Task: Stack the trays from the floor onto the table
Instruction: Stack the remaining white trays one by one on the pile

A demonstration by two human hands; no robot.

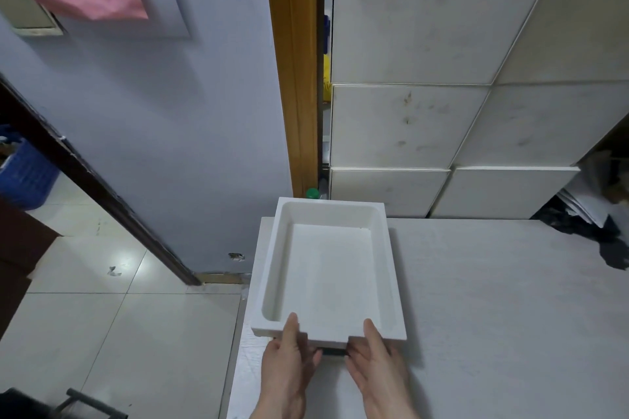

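Observation:
A white foam tray (329, 269) sits at the left end of the white table (493, 299), its long side running away from me. Both hands grip its near edge. My left hand (292, 357) has its thumb over the rim at the near left. My right hand (374, 360) has its thumb on the rim at the near right, beside a notch in the edge. A dark thing (335, 352) shows under the tray between my hands. Whether another tray lies beneath is hidden.
A tiled wall (425, 95) rises behind the table. Dark cloth and papers (592, 214) lie at the table's far right. A wooden door frame (296, 78) and grey wall stand at left. A blue crate (23, 177) sits on the tiled floor.

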